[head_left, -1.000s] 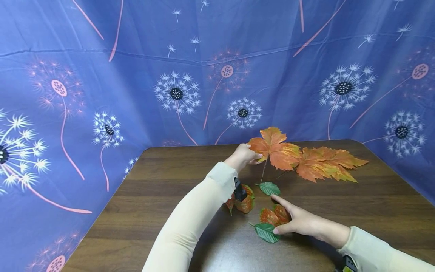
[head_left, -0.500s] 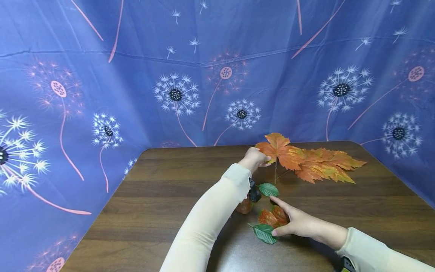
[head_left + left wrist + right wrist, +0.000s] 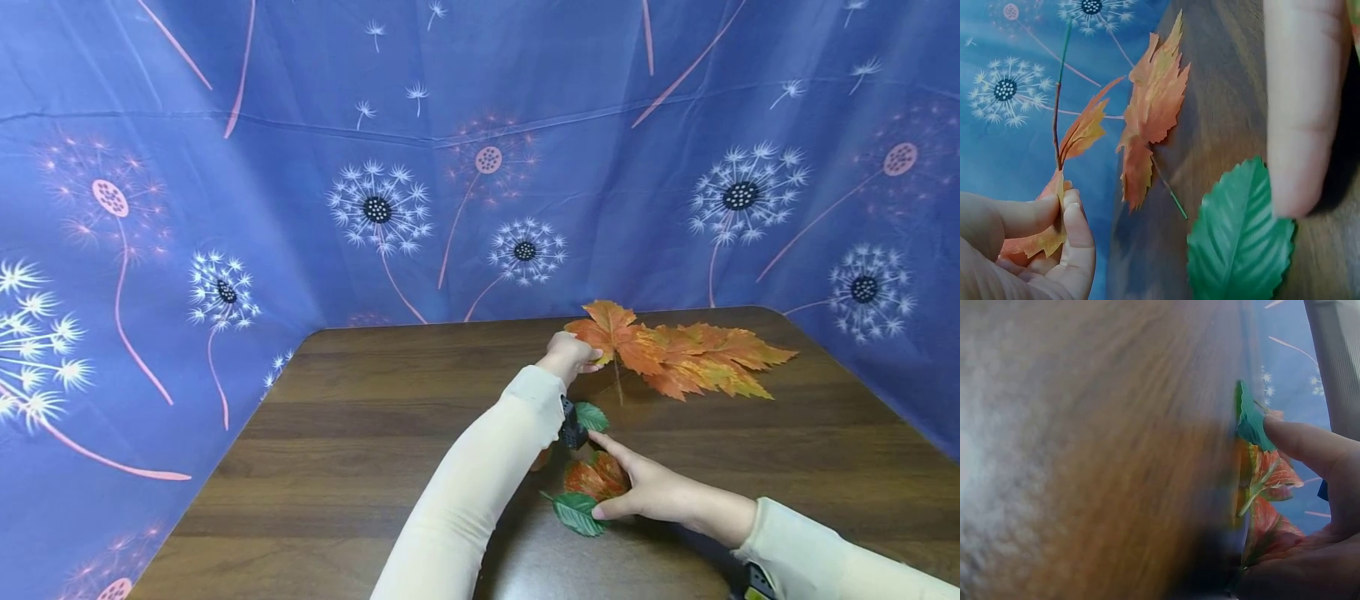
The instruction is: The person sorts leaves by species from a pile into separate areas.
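My left hand [image 3: 572, 356] pinches an orange artificial maple leaf [image 3: 606, 327] between thumb and fingers, its stem pointing down toward the table. In the left wrist view the held leaf [image 3: 1082, 140] is seen edge-on. Right beside it, more orange maple leaves [image 3: 712, 354] lie at the far right of the table. My right hand [image 3: 654, 487] is spread low over the table, its thumb on a green leaf [image 3: 576, 514]. Its index finger reaches to another green leaf [image 3: 592, 416], partly behind my left wrist. Red-orange leaves [image 3: 592, 477] show between that thumb and index finger.
The brown wooden table [image 3: 360, 433] has its back edge against a blue cloth [image 3: 315, 208] printed with dandelions. Another red-orange leaf [image 3: 541, 460] is mostly covered by my left forearm, which reaches across the middle of the table.
My left hand has shifted to the right and lowered the maple leaf toward the others beside it. My left forearm now covers more of the red-orange leaves. My right hand stays over its leaves.
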Available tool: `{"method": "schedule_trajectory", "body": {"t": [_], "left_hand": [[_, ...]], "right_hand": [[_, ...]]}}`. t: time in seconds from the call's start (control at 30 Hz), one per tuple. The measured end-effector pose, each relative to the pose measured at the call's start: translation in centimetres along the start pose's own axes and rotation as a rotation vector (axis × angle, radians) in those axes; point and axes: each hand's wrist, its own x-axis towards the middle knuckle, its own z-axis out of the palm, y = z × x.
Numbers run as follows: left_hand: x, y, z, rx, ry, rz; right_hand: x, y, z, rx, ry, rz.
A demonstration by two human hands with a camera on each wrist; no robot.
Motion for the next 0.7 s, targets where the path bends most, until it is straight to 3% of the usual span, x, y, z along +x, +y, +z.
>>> {"method": "schedule_trajectory", "body": {"t": [0.23,0.57,0.67,0.7], "left_hand": [[0.7,-0.6,0.9,-0.073,-0.039,0.002],[1.5,-1.5,2.1,-0.049,-0.034,-0.064],[2.5,-1.7,2.4,-0.010,-0.040,-0.081],[3.7,-2.1,2.7,-0.003,-0.052,-0.074]], "right_hand": [[-0.1,0.0,0.1,0.010,0.015,0.019],[-0.2,0.2,0.2,0.037,0.004,0.020],[-0.1,0.1,0.2,0.019,0.021,0.019],[-0.1,0.1,0.2,0.014,0.024,0.017]]}}
